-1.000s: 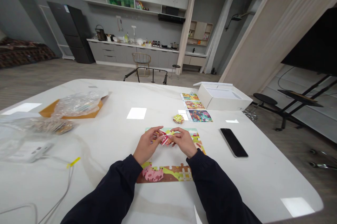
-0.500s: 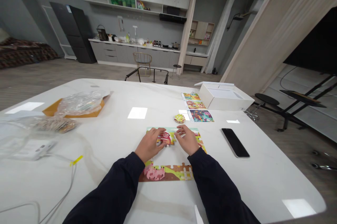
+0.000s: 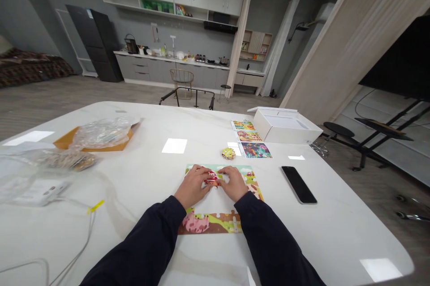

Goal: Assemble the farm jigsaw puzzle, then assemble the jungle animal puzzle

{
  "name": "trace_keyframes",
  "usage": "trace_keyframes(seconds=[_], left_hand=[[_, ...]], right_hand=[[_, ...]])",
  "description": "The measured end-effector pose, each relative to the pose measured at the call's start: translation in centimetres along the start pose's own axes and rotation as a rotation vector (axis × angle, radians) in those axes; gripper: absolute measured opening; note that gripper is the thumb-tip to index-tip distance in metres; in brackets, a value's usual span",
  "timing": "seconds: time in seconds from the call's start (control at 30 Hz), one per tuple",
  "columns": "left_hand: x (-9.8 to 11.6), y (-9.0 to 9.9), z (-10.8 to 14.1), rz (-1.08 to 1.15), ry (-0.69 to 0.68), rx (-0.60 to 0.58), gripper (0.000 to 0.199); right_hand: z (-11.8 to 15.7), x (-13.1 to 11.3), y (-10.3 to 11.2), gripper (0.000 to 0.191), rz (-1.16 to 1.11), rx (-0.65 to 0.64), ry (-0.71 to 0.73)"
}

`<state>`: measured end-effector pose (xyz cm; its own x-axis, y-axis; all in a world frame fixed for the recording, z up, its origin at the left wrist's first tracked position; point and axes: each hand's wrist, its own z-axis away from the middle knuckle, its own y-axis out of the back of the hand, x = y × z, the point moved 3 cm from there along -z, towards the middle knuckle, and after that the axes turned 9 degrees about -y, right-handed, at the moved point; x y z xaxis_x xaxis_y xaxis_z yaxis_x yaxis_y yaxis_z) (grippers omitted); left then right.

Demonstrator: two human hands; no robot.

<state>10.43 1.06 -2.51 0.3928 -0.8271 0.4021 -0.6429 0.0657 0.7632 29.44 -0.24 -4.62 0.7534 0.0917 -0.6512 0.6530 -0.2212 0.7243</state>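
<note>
My left hand [image 3: 193,186] and my right hand [image 3: 233,183] meet over a cartoon jigsaw puzzle [image 3: 218,222] lying flat on the white table [image 3: 134,241]. Their fingertips close on a small cluster of puzzle pieces with a red barn [image 3: 211,179], which rests on the puzzle's upper part. My fingers hide much of this cluster. A gap in the puzzle's middle shows white table between my wrists. A small heap of loose puzzle pieces [image 3: 228,153] lies beyond my hands.
Three picture cards [image 3: 251,137] and an open white box [image 3: 285,127] lie at the far right, near a black phone [image 3: 298,185]. At left are a plastic bag [image 3: 101,133] on a tan envelope [image 3: 63,143], plus white cables [image 3: 80,236].
My right hand has come back from its spread position to the piece cluster, and both hands now lie low against the puzzle, closer together than half a second ago.
</note>
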Motion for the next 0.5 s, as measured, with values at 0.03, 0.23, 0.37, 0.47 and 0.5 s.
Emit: trace_keyframes(seconds=[0.03,0.23,0.37,0.47,0.5], left_hand=[[0.17,0.05,-0.03,-0.001,-0.006,-0.004,0.024],[0.7,0.14,-0.11,-0.042,-0.027,-0.029,0.025],[0.62,-0.05,-0.01,-0.067,-0.054,-0.052,0.025],[0.56,-0.15,0.09,-0.085,-0.056,-0.064,0.026],[0.55,-0.16,0.12,-0.089,-0.053,-0.062,0.027]], right_hand=[[-0.02,0.08,-0.08,0.022,0.001,0.005,0.007],[-0.1,0.25,-0.48,0.017,0.001,0.02,0.042],[-0.22,0.18,-0.62,0.017,-0.001,0.038,0.021],[-0.31,0.15,-0.73,0.018,-0.01,0.048,0.014],[-0.33,0.15,-0.76,0.018,-0.013,0.05,0.013]])
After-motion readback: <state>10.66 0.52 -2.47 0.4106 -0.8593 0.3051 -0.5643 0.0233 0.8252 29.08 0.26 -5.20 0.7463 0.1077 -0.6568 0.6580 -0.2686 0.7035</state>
